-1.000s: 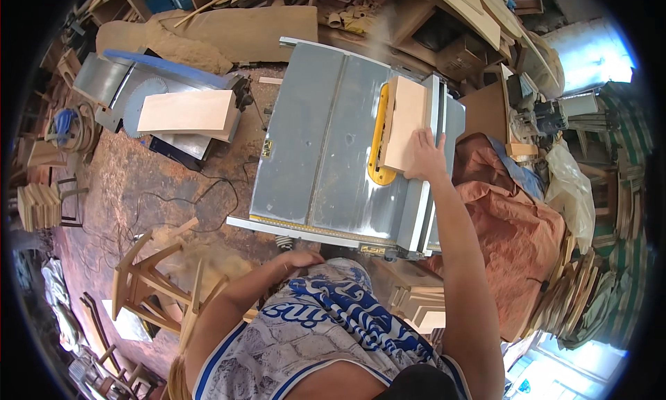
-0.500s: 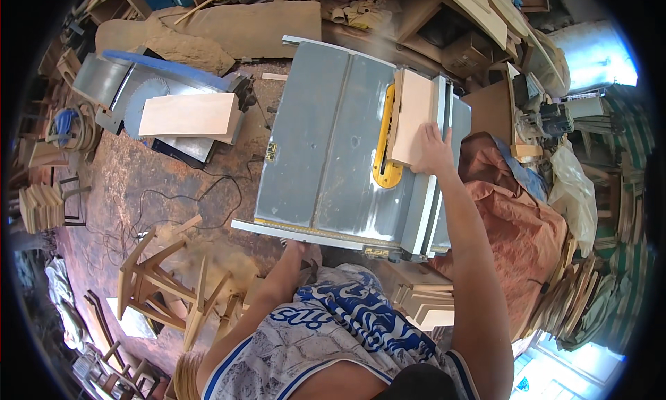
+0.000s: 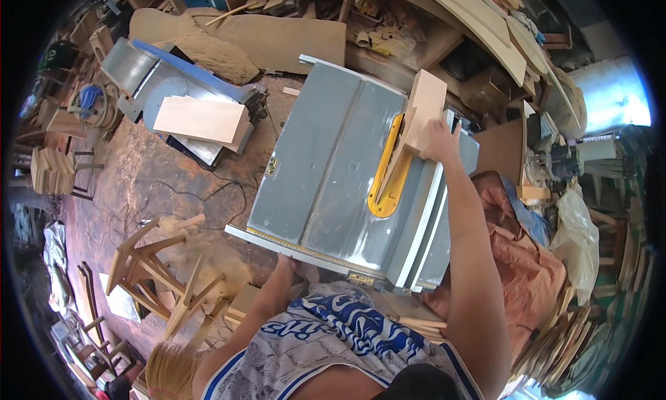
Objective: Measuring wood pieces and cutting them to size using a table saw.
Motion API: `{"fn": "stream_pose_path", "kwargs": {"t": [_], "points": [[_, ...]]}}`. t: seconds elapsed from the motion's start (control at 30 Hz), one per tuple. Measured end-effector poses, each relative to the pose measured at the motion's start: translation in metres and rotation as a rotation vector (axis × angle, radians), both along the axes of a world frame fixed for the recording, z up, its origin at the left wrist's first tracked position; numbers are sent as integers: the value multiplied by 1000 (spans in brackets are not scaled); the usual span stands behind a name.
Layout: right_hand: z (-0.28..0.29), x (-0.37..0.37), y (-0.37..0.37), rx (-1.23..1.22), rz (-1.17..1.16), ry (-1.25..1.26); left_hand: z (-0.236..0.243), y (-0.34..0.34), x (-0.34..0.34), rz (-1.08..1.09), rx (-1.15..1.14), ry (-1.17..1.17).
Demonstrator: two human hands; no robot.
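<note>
My right hand (image 3: 442, 142) grips the near end of a pale wooden board (image 3: 426, 105) on a grey table saw (image 3: 298, 150). The board sits at the far side of the saw top, its far end reaching past the edge. Against its left side, a thin wooden strip (image 3: 397, 171) runs along the yellow blade insert (image 3: 383, 204). To the right of the board lies a long metal fence (image 3: 415, 230). At the saw's front edge is my left hand (image 3: 286, 265), low down, its fingers mostly hidden by the rail.
A second saw with a round blade (image 3: 163, 98) stands to the left, carrying pale boards (image 3: 201, 119). Wooden stool frames (image 3: 149, 272) and cables lie on the floor at near left. An orange-brown sheet (image 3: 520, 254) covers something at right. Shelves of wood line the back.
My right hand has pushed the board away from me, past the yellow insert. A thin strip now shows apart from it beside the insert. The whole view has shifted and turned slightly.
</note>
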State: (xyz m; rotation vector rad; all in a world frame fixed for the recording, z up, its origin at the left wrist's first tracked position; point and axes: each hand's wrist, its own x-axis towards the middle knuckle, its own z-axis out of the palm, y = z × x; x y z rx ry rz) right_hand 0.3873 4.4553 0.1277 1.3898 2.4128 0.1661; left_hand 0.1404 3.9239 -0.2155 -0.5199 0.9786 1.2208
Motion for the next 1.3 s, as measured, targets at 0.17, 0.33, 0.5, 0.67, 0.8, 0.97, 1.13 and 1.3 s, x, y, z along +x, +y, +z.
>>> {"fn": "stream_pose_path", "kwargs": {"t": [0.17,0.33,0.5,0.67,0.8,0.97,1.13,1.3], "points": [[18,-33,45,9,6,40,-6,-73,-33,-295,-80,256],[7,7,66,-110,-67,-13,27,-105,-30,-517,-261,708],[-18,3,43,8,-116,119,94,-158,-42,-750,-221,969],[6,-13,48,-44,-96,82,97,-207,-28,-854,-217,1016],[-7,-2,43,-33,-140,182,97,-212,-22,-861,-190,1030],[-18,-4,37,0,-140,279,100,-245,-25,-959,-133,1257],[-20,9,27,-14,-155,289,129,-269,-33,-1074,-239,1094],[-29,-5,25,88,-125,338,115,-313,-37,-1151,-103,1349]]}}
